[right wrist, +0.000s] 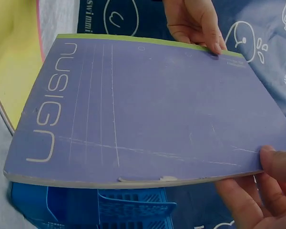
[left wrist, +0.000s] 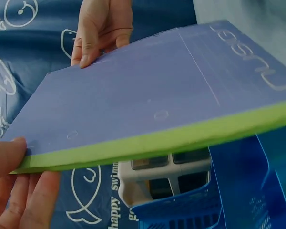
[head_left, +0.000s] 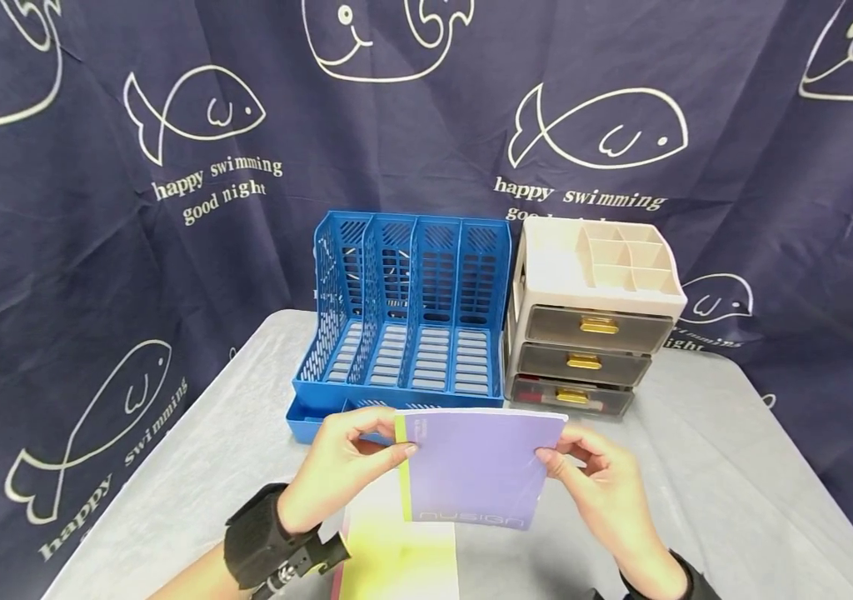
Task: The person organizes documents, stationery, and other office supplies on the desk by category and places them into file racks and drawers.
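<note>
A purple notebook [head_left: 479, 471] with a lime-green spine strip is held up above the table, its cover showing the word "nusign". My left hand [head_left: 347, 467] pinches the spine edge near the top, thumb on the cover and fingers behind. On the opposite edge, my right hand [head_left: 599, 483] pinches it the same way, as the right wrist view also shows with the thumb on the cover [right wrist: 148, 114]. Beneath the notebook lies a yellow sheet or booklet [head_left: 404, 562] with a pink left edge, partly hidden.
Behind the notebook stands a blue file rack [head_left: 400, 392] with several upright slots. To its right is a cream drawer unit [head_left: 554, 287] with gold handles and a divided top. Both stand on a pale-covered table [head_left: 711, 467] before a dark blue fish-print curtain [head_left: 411, 150].
</note>
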### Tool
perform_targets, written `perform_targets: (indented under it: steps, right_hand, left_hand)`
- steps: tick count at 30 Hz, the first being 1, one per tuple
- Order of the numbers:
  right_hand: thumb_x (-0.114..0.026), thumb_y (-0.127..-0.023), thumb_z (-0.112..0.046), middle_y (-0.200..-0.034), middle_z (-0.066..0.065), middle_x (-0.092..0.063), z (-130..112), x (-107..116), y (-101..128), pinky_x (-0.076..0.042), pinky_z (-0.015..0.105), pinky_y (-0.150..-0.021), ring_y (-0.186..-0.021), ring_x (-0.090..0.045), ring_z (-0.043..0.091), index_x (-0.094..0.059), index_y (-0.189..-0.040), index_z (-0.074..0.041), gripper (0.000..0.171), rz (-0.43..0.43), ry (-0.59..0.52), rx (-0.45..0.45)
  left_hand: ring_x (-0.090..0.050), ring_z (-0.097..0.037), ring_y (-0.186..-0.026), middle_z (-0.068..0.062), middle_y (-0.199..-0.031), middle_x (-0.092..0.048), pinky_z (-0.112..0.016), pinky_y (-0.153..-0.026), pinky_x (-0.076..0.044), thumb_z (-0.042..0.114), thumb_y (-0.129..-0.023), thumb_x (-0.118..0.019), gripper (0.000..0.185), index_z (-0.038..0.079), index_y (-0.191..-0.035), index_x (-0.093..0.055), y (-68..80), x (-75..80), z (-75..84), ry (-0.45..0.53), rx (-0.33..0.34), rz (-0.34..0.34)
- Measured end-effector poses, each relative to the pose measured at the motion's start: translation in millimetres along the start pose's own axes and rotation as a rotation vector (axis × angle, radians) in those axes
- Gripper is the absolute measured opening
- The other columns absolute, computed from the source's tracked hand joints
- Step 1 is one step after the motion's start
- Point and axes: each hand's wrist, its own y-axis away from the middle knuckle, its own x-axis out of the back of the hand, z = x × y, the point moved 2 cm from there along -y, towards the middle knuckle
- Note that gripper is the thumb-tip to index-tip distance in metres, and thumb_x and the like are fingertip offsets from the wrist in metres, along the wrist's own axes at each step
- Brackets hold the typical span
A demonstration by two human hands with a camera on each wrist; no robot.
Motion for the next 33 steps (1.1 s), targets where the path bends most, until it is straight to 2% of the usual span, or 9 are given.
perform_targets:
  steps: [5, 11, 14, 19, 23, 27, 33]
  right_hand:
    - [-0.066, -0.073, 0.019, -0.079, -0.003, -0.065, 1.7, 5.3, -0.7, -0.053, 0.021, -0.058, -0.067, -0.064, 0.007, -0.067, -0.084, -0.001, 0.022, 0.019, -0.051, 0.014]
    - [-0.065, -0.074, 0.018, -0.078, -0.002, -0.067, 5.1, 8.7, -0.2, -0.054, 0.025, -0.058, -0.068, -0.065, 0.007, -0.067, -0.086, 0.0, 0.021, 0.024, -0.081, -0.01]
    - [-0.066, -0.074, 0.017, -0.078, -0.002, -0.067, 6.2, 10.7, -0.1, -0.054, 0.025, -0.058, -0.068, -0.066, 0.007, -0.068, -0.087, 0.001, 0.021, 0.04, -0.058, -0.049]
    - [-0.07, -0.076, 0.009, -0.075, -0.002, -0.067, 6.9, 14.3, -1.4, -0.054, 0.026, -0.059, -0.066, -0.066, 0.008, -0.067, -0.091, 0.003, 0.016, 0.062, 0.057, -0.139]
    - [-0.072, -0.077, 0.005, -0.075, 0.0, -0.067, 8.8, 15.8, -4.5, -0.054, 0.025, -0.061, -0.067, -0.065, 0.009, -0.067, -0.094, 0.004, 0.018, 0.058, 0.105, -0.177]
    - [-0.071, -0.078, 0.004, -0.083, -0.006, -0.069, 11.5, 18.0, -9.3, -0.053, 0.02, -0.066, -0.075, -0.066, 0.005, -0.066, -0.099, 0.005, 0.022, 0.022, 0.115, -0.141]
    - [-0.065, -0.081, 0.009, -0.106, -0.003, -0.069, 19.6, 22.5, -10.7, -0.051, 0.02, -0.079, -0.097, -0.065, 0.007, -0.059, -0.115, 0.012, 0.034, -0.138, 0.018, -0.049]
  left_hand:
    - [-0.066, -0.011, -0.074, -0.005, -0.084, -0.07, -0.031, -0.066, -0.056, 0.01, -0.077, -0.076, 0.019, 0.007, -0.096, -0.071, -6.5, -7.3, -1.4, 0.016, 0.046, 0.018]
    - [-0.067, -0.012, -0.075, -0.005, -0.083, -0.071, -0.031, -0.067, -0.056, 0.009, -0.076, -0.077, 0.02, 0.007, -0.096, -0.072, -9.4, -13.2, 0.7, 0.032, 0.041, 0.028]
    - [-0.066, -0.012, -0.075, -0.004, -0.082, -0.07, -0.031, -0.066, -0.056, 0.008, -0.077, -0.076, 0.019, 0.008, -0.095, -0.071, -10.8, -15.2, 2.3, 0.02, 0.006, 0.012]
    - [-0.059, -0.01, -0.072, 0.001, -0.078, -0.064, -0.03, -0.059, -0.056, 0.003, -0.079, -0.073, 0.016, 0.012, -0.09, -0.065, -13.6, -17.1, 6.5, -0.06, -0.09, -0.018]
    - [-0.056, -0.01, -0.071, 0.002, -0.077, -0.06, -0.029, -0.053, -0.054, 0.001, -0.08, -0.071, 0.017, 0.013, -0.088, -0.061, -14.1, -17.2, 9.6, -0.095, -0.153, -0.04]
    - [-0.056, -0.009, -0.068, 0.0, -0.075, -0.059, -0.028, -0.05, -0.053, 0.002, -0.081, -0.071, 0.015, 0.011, -0.086, -0.06, -16.4, -13.8, 13.2, -0.089, -0.191, -0.021]
    - [-0.057, -0.008, -0.063, -0.003, -0.071, -0.059, -0.026, -0.048, -0.051, -0.001, -0.08, -0.07, 0.016, 0.008, -0.083, -0.058, -29.3, 0.7, 24.4, -0.092, -0.244, 0.071]
